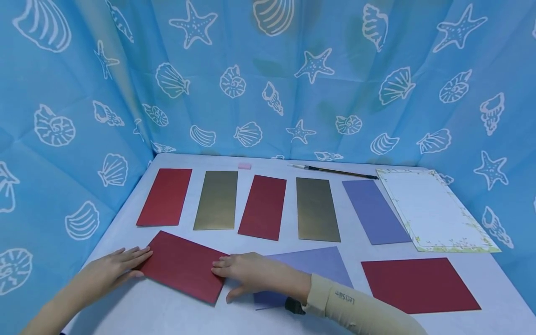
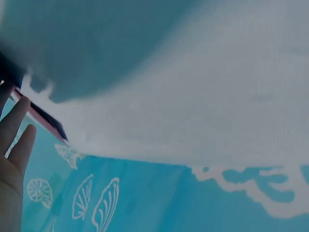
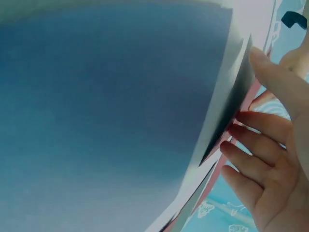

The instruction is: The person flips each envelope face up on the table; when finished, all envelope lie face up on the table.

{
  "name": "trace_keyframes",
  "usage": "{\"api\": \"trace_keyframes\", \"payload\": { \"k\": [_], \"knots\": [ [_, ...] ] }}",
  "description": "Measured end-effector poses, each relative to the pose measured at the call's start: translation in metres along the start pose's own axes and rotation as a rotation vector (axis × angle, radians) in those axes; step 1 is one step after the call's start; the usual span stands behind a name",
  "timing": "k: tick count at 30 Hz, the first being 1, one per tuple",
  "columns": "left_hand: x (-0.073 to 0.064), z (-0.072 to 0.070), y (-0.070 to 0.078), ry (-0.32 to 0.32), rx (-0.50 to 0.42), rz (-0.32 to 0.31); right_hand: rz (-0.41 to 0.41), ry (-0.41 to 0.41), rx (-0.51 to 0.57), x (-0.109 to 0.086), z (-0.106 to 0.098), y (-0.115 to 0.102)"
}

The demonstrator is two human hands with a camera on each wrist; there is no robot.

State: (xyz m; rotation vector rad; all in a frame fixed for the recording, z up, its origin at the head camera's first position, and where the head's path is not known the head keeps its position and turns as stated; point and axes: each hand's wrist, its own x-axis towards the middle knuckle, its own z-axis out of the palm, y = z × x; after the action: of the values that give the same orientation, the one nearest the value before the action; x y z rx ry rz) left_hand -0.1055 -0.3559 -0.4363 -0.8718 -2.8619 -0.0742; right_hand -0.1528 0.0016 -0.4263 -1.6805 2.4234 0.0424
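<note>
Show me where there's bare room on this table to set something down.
Bare table shows on the near side, below the red card, between the left hand and right hand; a narrow strip lies between the lower purple paper and the rightmost red paper. The right rear is crowded: the purple card and flower-bordered sheet sit close.

The right hand (image 1: 247, 271) (and forearm (image 1: 295, 280)) partly hides the nearer purple sheet (image 1: 324, 263).
</note>
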Motion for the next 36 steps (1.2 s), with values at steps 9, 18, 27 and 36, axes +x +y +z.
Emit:
{"api": "trace_keyframes", "payload": {
  "k": [9,18,27,36],
  "knots": [
    [0.004,-0.019,0.001,-0.124,-0.130,-0.180,-0.027,0.136,-0.109,0.002,-0.012,-0.017],
    [0.005,-0.024,0.006,-0.132,-0.187,-0.247,-0.040,0.365,-0.093,0.001,-0.011,-0.021],
    [0.000,-0.024,0.005,-0.083,-0.222,-0.247,-0.024,0.441,-0.105,0.003,-0.004,-0.024],
    [-0.001,-0.019,-0.001,0.281,-0.065,-0.051,-0.046,0.606,-0.094,0.002,-0.002,-0.020]
  ]
}}
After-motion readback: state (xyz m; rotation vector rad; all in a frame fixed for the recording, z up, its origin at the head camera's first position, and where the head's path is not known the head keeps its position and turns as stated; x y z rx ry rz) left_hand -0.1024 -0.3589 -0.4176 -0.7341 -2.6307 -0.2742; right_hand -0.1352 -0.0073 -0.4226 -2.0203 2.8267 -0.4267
